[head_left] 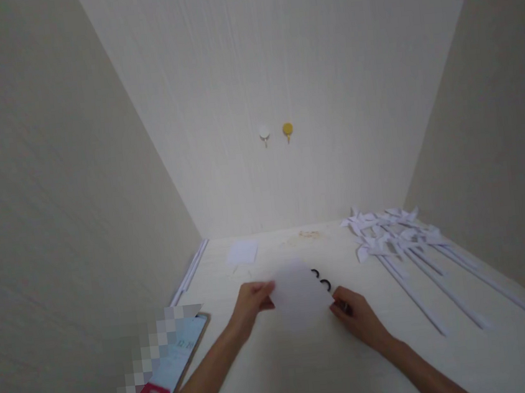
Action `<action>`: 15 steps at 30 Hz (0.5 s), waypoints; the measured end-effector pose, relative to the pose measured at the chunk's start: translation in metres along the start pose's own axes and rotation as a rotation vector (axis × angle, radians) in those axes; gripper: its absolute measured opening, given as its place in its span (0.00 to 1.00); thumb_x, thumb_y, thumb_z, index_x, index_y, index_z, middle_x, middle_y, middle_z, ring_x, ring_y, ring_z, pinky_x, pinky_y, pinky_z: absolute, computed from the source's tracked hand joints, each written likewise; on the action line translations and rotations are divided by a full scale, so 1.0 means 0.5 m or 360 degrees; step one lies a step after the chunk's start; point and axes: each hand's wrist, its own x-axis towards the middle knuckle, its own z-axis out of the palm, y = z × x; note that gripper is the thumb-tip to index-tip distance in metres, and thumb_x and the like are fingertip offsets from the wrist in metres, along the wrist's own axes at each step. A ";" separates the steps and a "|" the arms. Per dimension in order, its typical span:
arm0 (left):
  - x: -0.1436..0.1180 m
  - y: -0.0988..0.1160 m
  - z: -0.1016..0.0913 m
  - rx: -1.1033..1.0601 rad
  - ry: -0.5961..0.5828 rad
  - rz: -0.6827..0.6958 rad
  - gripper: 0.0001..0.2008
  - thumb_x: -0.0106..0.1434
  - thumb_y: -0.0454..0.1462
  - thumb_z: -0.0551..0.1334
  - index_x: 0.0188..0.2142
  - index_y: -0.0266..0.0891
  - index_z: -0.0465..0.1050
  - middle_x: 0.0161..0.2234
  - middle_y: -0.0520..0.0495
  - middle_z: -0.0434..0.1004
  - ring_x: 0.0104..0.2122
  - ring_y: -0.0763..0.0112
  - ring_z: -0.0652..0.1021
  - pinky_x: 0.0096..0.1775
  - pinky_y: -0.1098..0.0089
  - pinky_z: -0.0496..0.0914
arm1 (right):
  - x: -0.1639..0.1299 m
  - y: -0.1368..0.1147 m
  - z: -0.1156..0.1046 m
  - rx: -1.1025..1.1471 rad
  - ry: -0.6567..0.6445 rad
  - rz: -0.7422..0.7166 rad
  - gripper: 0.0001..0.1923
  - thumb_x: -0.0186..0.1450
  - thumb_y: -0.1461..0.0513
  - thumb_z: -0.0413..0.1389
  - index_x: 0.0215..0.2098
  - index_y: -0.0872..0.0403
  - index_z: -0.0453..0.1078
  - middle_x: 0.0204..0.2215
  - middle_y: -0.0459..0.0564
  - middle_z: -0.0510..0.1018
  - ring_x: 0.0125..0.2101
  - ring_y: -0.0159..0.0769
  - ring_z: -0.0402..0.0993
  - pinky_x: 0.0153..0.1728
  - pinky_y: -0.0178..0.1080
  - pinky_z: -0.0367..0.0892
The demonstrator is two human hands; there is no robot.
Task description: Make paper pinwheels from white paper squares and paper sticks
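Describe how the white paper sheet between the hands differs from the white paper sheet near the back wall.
The held white paper sheet is gripped at its edges by the left hand and right hand; the far white paper sheet lies untouched on the white table. The held sheet looks larger than the far sheet, but it is nearer the camera, so true sizes are unclear. Both look plain and unfolded.

I count on screen: two hands (250, 304), two paper sheets (298, 296), one phone (170, 365), two wall hooks (288, 129), two black loops (329, 284). At left, at least two white rolls (192, 270); at right, at least three long sticks (412, 296). Paper pinwheels (374, 245) several, exact number I cannot tell.
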 end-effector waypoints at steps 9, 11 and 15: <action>-0.035 -0.165 0.027 -0.0146 0.0020 -0.0087 0.20 0.46 0.48 0.61 0.22 0.30 0.73 0.22 0.43 0.75 0.24 0.68 0.74 0.30 0.68 0.68 | 0.003 0.020 0.004 0.0898 -0.0236 0.0292 0.18 0.57 0.51 0.49 0.35 0.56 0.64 0.20 0.44 0.68 0.18 0.27 0.62 0.20 0.32 0.57; -0.034 -0.167 0.027 -0.0132 0.0012 -0.0051 0.19 0.46 0.48 0.61 0.22 0.31 0.73 0.22 0.44 0.76 0.23 0.69 0.74 0.29 0.69 0.68 | 0.001 0.023 0.006 0.0881 -0.0327 0.0235 0.17 0.52 0.54 0.56 0.35 0.56 0.64 0.19 0.42 0.67 0.19 0.26 0.61 0.20 0.31 0.55; -0.035 -0.164 0.029 -0.0101 0.0006 -0.0006 0.18 0.46 0.48 0.61 0.21 0.31 0.72 0.21 0.46 0.75 0.22 0.70 0.73 0.27 0.70 0.68 | -0.003 0.026 0.013 0.0891 -0.0423 0.0258 0.17 0.49 0.55 0.58 0.34 0.54 0.62 0.16 0.38 0.63 0.17 0.25 0.58 0.19 0.30 0.56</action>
